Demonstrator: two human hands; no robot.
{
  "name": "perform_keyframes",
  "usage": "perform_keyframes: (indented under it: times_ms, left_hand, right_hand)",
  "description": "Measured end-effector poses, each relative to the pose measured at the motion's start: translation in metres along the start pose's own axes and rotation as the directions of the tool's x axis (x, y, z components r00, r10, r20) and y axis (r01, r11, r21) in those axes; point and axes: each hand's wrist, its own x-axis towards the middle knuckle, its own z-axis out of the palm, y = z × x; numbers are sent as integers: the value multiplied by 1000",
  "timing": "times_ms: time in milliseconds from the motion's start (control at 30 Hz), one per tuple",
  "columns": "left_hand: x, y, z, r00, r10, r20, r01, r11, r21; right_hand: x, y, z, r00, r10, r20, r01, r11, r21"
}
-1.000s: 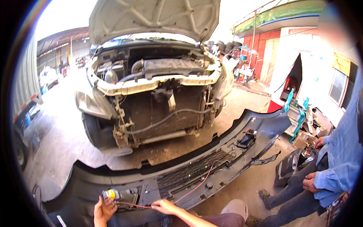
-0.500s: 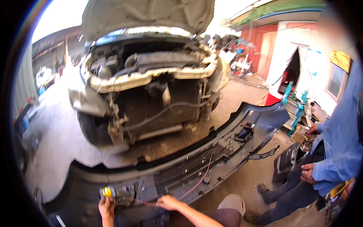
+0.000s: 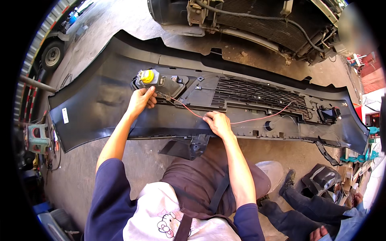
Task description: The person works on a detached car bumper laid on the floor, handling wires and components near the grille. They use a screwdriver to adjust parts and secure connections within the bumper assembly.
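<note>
A black car bumper (image 3: 120,120) lies with its inner side up in front of me. Near its left end sits a fog lamp (image 3: 142,78) with a yellow cap. Just below the lamp, my left hand (image 3: 141,101) pinches the end of a thin red wire (image 3: 253,119), its other fingers curled. My right hand (image 3: 218,123) is closed on the same wire further along, by the bumper's near edge. From there the wire runs right across the mesh grille (image 3: 241,94). A second dark lamp (image 3: 329,115) is set in the right end.
The car's exposed front (image 3: 257,20) stands beyond the bumper. A black plastic bracket (image 3: 185,148) juts from the near edge. At the lower right are another person's legs (image 3: 309,209) and a black plastic part (image 3: 321,178). A green stool (image 3: 38,138) stands left.
My view has tipped down, so the car has slid up in the picture and my torso now shows. Both hands stay at the wire and lamp.
</note>
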Motion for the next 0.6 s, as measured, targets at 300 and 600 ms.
perform_keyframes:
  times_ms: [300, 600]
  left_hand:
    - [10, 4, 36, 949, -246, 195, 282, 940, -190]
    - [12, -20, 40, 953, -293, 78, 301, 942, -150]
  right_hand:
    - [10, -11, 8, 999, -29, -14, 27, 993, -114]
    - [26, -25, 25, 993, -107, 46, 113, 981, -158]
